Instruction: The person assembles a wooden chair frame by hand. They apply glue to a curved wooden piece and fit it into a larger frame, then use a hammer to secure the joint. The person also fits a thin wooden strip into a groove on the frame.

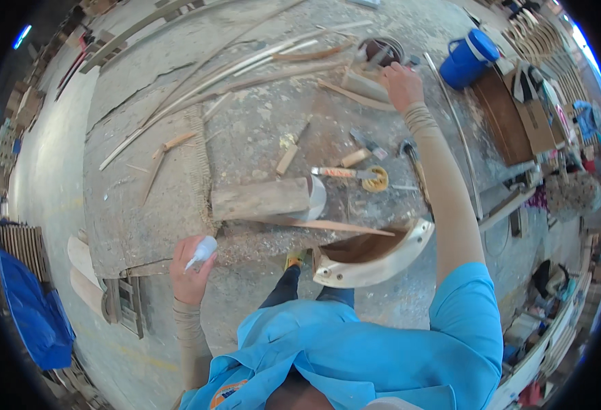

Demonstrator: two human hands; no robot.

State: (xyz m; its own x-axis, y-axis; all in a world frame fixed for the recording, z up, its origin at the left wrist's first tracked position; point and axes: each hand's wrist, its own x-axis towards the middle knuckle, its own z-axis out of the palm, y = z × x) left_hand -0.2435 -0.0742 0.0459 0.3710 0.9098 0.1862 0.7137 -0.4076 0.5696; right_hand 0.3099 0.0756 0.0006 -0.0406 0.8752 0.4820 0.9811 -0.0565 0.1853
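Note:
My left hand (187, 279), at the table's near left edge, is wrapped round a small white squeeze bottle (207, 247) with its narrow nozzle tilted downward. My right arm stretches far across the table. At its end my right hand (403, 87) has its fingers closed at the near side of a round dark container (391, 45); what they hold, if anything, is hidden. Just left of that hand lies a wooden block (365, 85). A curved pale wooden piece (377, 271) with screw holes rests at the near edge, close to my body.
On the worktable (246, 147) lie a large wooden block (263, 199), a hammer (410, 152), a scraper (369, 145), a roll of yellow tape (377, 180) and long wooden strips (232, 70). A blue jug (466, 61) and a cardboard box (534, 121) stand at the right.

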